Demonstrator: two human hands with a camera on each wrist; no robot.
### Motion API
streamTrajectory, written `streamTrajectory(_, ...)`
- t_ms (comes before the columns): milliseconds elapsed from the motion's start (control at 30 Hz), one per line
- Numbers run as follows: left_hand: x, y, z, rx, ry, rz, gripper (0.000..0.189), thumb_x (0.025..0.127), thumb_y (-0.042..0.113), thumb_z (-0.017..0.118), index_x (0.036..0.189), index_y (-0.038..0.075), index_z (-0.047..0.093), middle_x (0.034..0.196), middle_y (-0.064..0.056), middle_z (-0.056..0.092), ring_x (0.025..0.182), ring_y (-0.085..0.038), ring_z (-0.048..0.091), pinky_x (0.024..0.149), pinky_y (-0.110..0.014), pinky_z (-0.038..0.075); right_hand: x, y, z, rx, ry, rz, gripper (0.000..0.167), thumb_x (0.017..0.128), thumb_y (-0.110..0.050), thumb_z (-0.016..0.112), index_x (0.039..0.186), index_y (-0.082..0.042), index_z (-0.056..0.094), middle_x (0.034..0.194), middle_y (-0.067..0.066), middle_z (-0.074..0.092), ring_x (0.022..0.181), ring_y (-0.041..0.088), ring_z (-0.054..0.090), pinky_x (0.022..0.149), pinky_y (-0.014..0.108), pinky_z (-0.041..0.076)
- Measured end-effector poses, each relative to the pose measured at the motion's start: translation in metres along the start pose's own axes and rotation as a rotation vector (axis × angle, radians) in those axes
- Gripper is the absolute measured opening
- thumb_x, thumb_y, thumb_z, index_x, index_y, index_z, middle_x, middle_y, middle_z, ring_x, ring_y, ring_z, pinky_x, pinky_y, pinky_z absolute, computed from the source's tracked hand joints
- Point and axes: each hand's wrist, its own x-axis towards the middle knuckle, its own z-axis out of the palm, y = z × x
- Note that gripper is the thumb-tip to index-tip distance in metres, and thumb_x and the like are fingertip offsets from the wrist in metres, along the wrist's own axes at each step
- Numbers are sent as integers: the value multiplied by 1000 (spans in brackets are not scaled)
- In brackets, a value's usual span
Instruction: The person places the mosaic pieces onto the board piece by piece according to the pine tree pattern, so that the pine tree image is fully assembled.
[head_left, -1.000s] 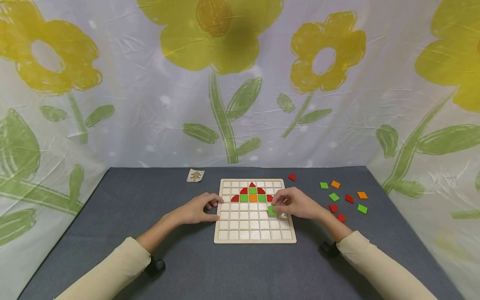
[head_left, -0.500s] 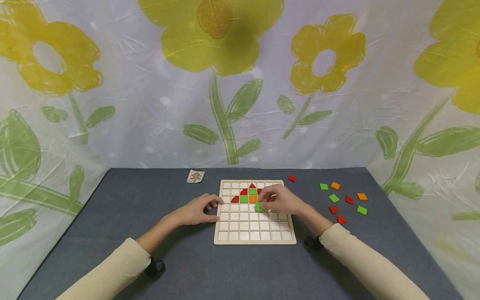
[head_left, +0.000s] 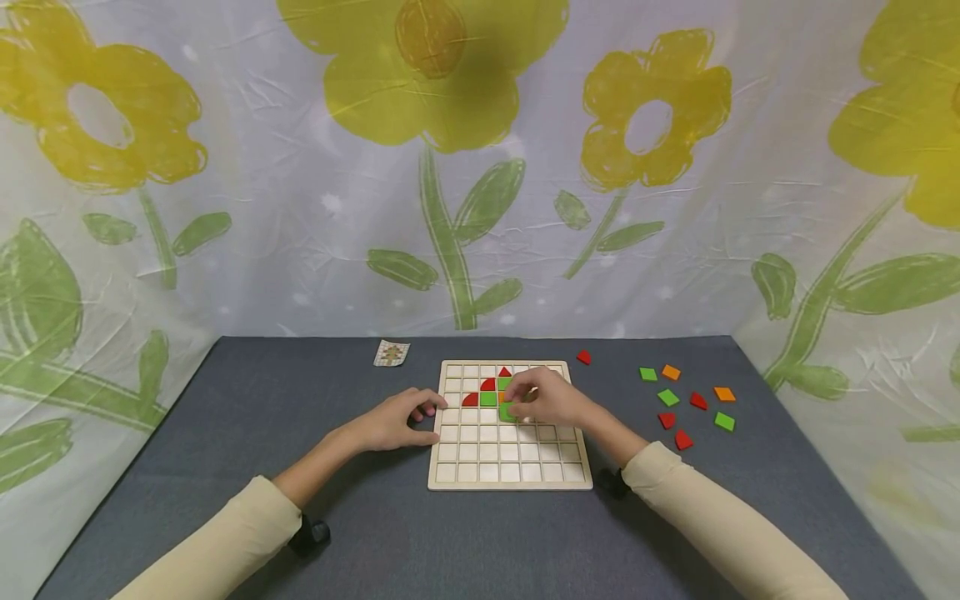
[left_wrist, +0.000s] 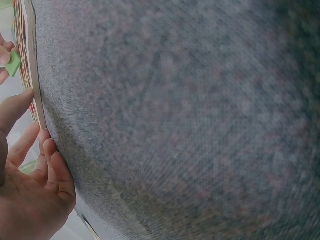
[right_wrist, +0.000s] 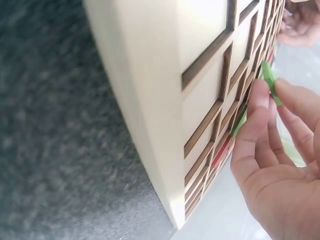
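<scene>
In the head view, the wooden grid board (head_left: 510, 473) lies at the middle of the table. My right hand (head_left: 546, 398) pinches a green square tile (head_left: 506, 412) between thumb and fingers, over the cells just below the laid pieces. The right wrist view shows that green tile (right_wrist: 270, 82) tilted in the fingertips. Red curved pieces (head_left: 471, 400), a red triangle (head_left: 505, 372) and green squares (head_left: 488, 399) sit in the upper cells; the right hand hides others. My left hand (head_left: 393, 421) rests its thumb and fingertips on the board's left edge, fingers relaxed.
Loose tiles lie on the grey table to the right: green squares (head_left: 724, 421), orange squares (head_left: 671, 372) and red pieces (head_left: 683, 439). One red piece (head_left: 583, 357) is behind the board's right corner. A small patterned card (head_left: 392, 353) lies at the back left.
My right hand has carried the green tile leftward across the board, from its right side to near the middle, slowing lately. The left hand stays at the board's edge.
</scene>
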Motion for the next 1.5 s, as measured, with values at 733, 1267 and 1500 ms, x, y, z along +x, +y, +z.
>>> streamTrajectory(733, 0, 0, -1, -4, -4, 5, 46, 94, 18, 77, 133, 3, 58, 111, -7, 53, 101, -25, 56, 91, -46, 47, 1, -7, 3, -154, 13, 77, 9, 88, -1, 78, 97, -1, 75, 91, 3, 69, 81, 15, 65, 73, 28, 54)
streamTrajectory(1267, 2, -2, 0, 3, 0, 1, 45, 94, 18, 77, 133, 4, 59, 111, -6, 53, 100, -24, 55, 91, -45, 47, -24, -2, -21, -74, 18, 32, 10, 92, -1, 75, 101, 2, 72, 94, 6, 69, 83, 23, 66, 77, 35, 56)
streamTrajectory(1500, 1, -2, 1, 7, 1, -1, 46, 94, 19, 77, 133, 4, 58, 111, -6, 54, 100, -24, 56, 91, -45, 47, -51, 6, -40, -81, 50, 77, 16, 92, -7, 77, 105, 2, 73, 96, 6, 68, 85, 25, 65, 78, 35, 55)
